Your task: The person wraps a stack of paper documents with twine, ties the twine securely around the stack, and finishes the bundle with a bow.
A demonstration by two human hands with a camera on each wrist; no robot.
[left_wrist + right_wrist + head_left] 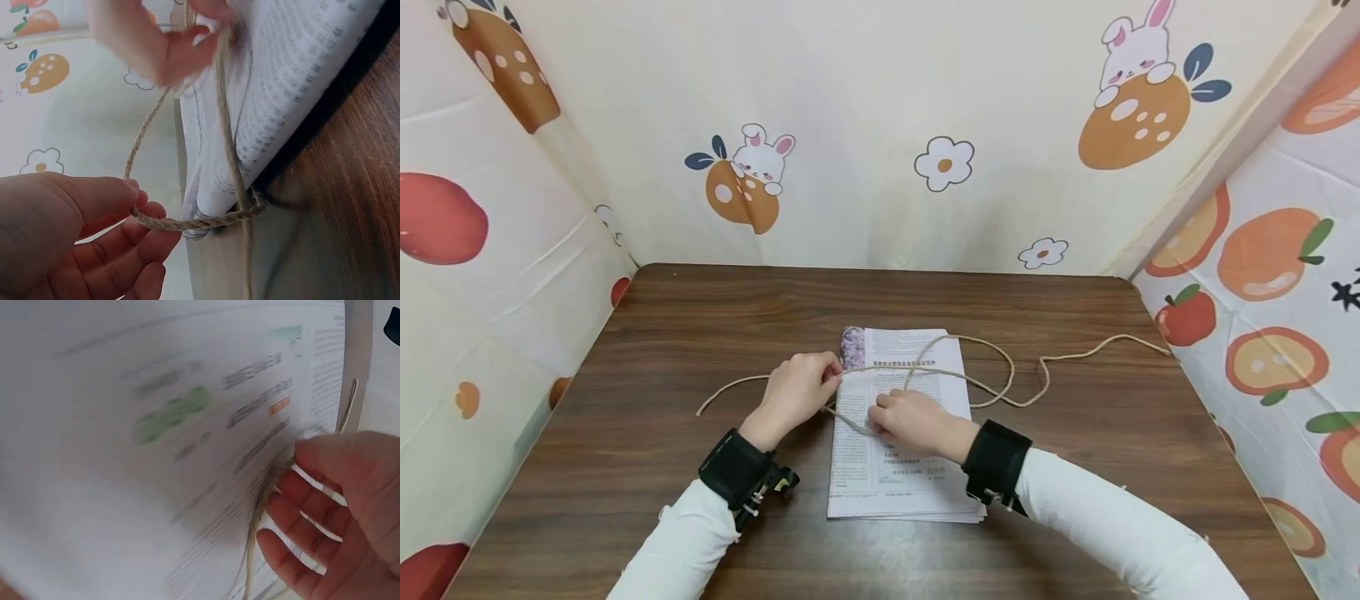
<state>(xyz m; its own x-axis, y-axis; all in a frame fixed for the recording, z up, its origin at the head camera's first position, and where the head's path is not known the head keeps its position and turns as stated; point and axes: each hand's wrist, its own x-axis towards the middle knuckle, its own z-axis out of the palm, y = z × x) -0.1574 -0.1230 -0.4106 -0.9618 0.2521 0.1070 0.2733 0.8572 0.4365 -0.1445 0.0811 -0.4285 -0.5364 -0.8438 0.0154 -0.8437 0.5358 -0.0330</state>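
Observation:
A stack of folded newspaper (902,492) lies on the table with a tan twine (1075,356) running across and around it. At the stack's left edge my left hand (800,390) pinches the twine. The left wrist view shows the twine (194,222) bent in a loop from the thumb and fingertips, crossing another strand beside the paper's edge. Over the middle of the stack, my right hand (921,423) pinches a second stretch between thumb and fingers; in the right wrist view that twine (251,540) lies over the printed page. The twine's underside path is hidden.
A loose curl of twine trails right to the table's edge, and a short end lies left of the left hand. Behind the brown wooden table (715,308) stands a patterned cloth wall (850,100), with more printed cloth (1285,275) on the right side.

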